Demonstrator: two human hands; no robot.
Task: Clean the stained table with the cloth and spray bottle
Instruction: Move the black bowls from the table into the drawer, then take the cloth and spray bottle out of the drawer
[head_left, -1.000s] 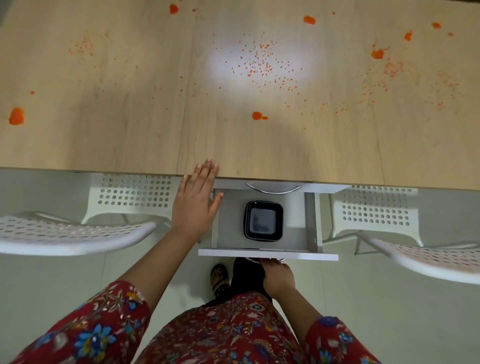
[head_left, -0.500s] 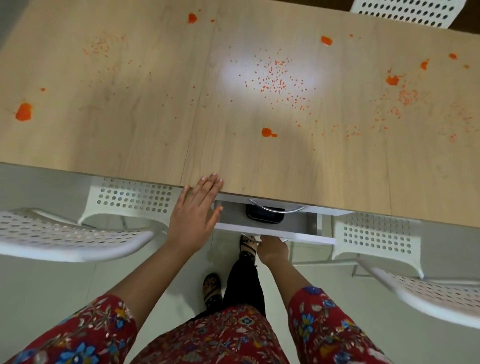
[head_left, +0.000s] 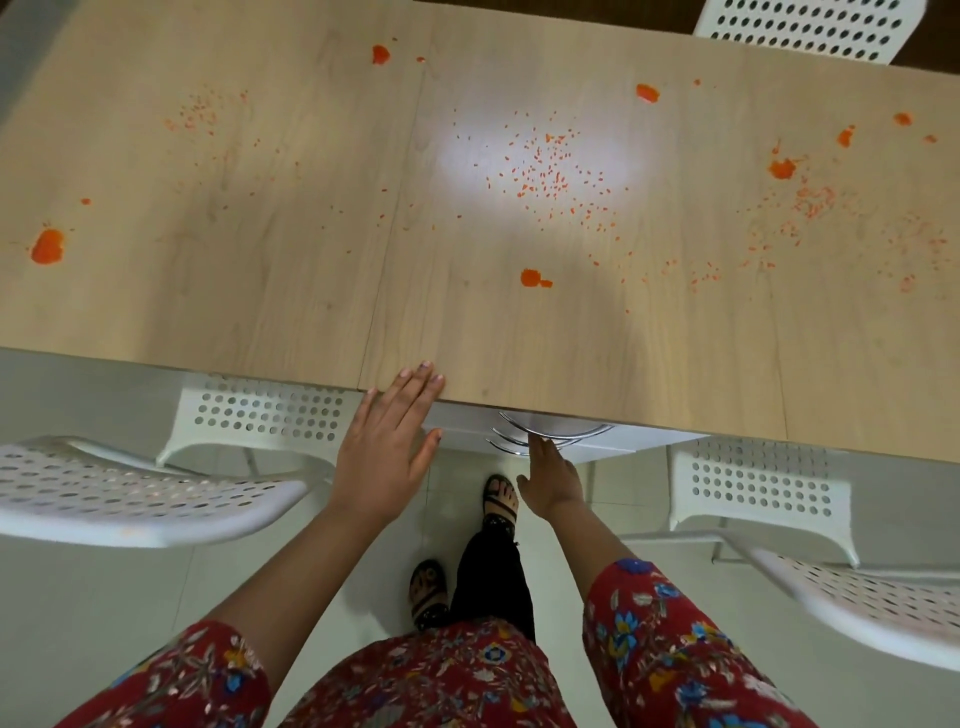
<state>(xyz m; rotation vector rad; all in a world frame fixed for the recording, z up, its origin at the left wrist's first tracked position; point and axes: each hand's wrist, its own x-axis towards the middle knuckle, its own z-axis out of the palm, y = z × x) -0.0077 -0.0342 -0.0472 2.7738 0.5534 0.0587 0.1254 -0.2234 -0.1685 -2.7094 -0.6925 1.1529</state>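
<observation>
The light wooden table (head_left: 291, 291) carries orange stains: blobs at the left (head_left: 47, 247), near the middle front (head_left: 532, 279) and at the right (head_left: 782, 169), plus fine specks (head_left: 545, 171) under a bright light patch. My left hand (head_left: 387, 447) lies flat and open, fingertips on the table's front edge. My right hand (head_left: 550, 475) reaches under the edge, fingers against the white drawer unit (head_left: 613, 448) by its curved metal handles (head_left: 545, 434). The drawers are shut. No cloth or spray bottle is in view.
White perforated chairs stand at the left (head_left: 130, 493) and right (head_left: 831, 545) of me, and another chair (head_left: 810, 26) at the table's far side. My sandalled feet (head_left: 501, 499) are on the pale tiled floor between the chairs.
The open drawer with the black tray slid shut under my right hand. My view rose, showing more of the table. My left hand stayed at the table edge.
</observation>
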